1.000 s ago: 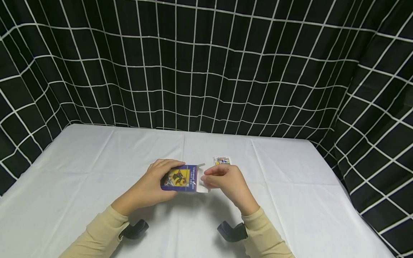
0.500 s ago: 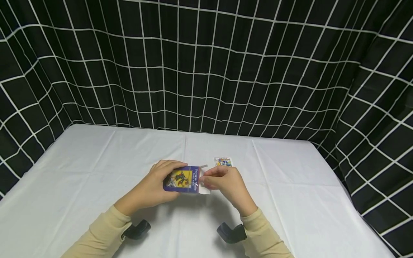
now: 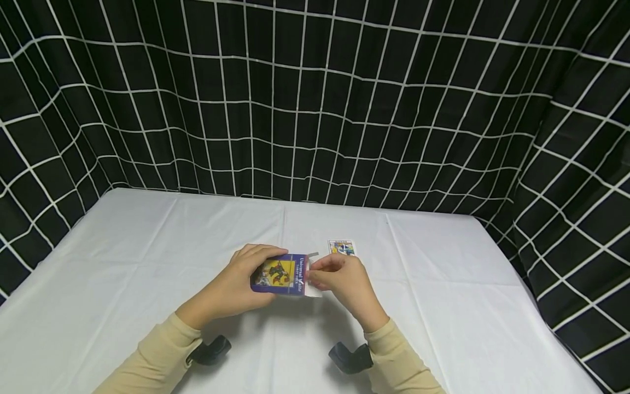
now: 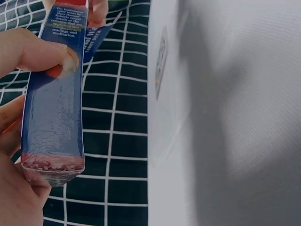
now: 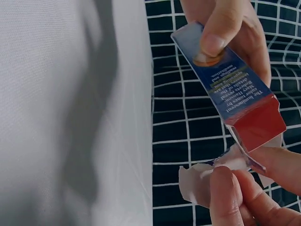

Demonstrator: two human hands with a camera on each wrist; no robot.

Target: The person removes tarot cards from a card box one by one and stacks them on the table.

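Note:
My left hand [image 3: 233,282] grips a purple-blue tarot card box [image 3: 278,274] by its long edges, its yellow picture facing up. In the left wrist view, the thumb [image 4: 40,54] lies on the box's narrow printed side. The box's right end is open, with a red inner side flap [image 5: 261,123] and a torn-edged white flap [image 5: 195,181] sticking out. At that end my right hand [image 3: 344,279] pinches the white flap between thumb and fingers. The inside of the box is hidden. Just beyond the right hand, a picture card [image 3: 342,248] lies on the table, partly covered by the hand.
A white cloth covers the table [image 3: 157,235]. Black curtains [image 3: 305,98] with a white grid stand behind it and on both sides. Dark curved pieces stick out beneath the left sleeve [image 3: 152,350] and the right sleeve [image 3: 403,358].
The right fingertips have come slightly closer to the box's open end, and less of the white flap shows. The left hand keeps its grip, and the view has shifted a little.

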